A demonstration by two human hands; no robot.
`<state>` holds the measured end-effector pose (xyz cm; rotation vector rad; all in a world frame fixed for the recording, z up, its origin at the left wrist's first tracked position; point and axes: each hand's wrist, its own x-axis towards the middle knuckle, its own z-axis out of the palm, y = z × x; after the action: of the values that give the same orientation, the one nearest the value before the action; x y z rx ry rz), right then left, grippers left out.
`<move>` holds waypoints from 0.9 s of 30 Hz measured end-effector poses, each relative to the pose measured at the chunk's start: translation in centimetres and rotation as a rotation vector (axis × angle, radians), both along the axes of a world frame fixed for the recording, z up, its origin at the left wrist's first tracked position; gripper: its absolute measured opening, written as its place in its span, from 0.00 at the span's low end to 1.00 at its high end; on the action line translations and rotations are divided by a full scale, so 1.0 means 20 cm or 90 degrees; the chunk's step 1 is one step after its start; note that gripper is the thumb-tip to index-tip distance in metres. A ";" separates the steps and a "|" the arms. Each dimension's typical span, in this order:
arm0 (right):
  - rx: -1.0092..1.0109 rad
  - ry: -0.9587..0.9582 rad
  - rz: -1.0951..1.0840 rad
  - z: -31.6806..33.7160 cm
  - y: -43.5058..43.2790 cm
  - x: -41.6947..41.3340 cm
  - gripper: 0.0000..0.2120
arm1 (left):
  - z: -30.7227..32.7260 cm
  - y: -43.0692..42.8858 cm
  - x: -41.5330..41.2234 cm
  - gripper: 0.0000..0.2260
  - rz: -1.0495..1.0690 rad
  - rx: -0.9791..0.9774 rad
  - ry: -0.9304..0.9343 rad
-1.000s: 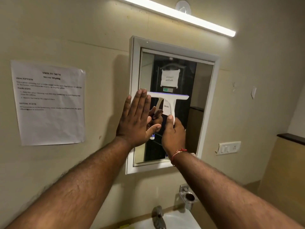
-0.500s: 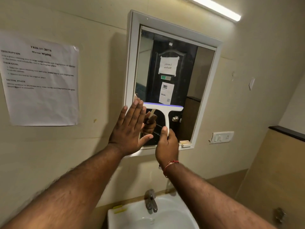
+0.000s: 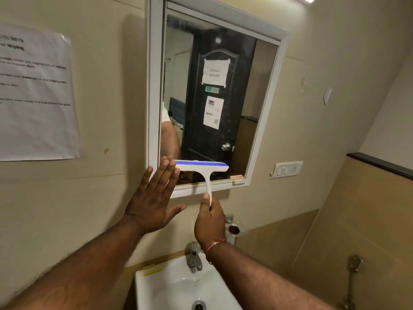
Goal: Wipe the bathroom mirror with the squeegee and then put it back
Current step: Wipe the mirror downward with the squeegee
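Squeegee (image 3: pixel 202 167) at mirror's (image 3: pixel 223 97) bottom edge

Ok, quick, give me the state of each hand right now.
Left hand: open, fingers spread flat at the mirror frame's lower left corner, holding nothing.
Right hand: closed on the squeegee handle.

wall notice (image 3: pixel 35 95) blurred, cropped left
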<state>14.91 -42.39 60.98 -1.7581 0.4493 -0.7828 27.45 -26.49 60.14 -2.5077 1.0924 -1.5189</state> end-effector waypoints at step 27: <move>-0.015 -0.108 0.016 0.69 -0.14 0.00 0.19 | 0.80 -0.06 -0.03 0.51 -0.084 -0.122 -0.050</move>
<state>14.81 -45.27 74.87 -1.7003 0.3048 -0.9141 26.90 -27.78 76.22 -2.5120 1.1737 -1.8236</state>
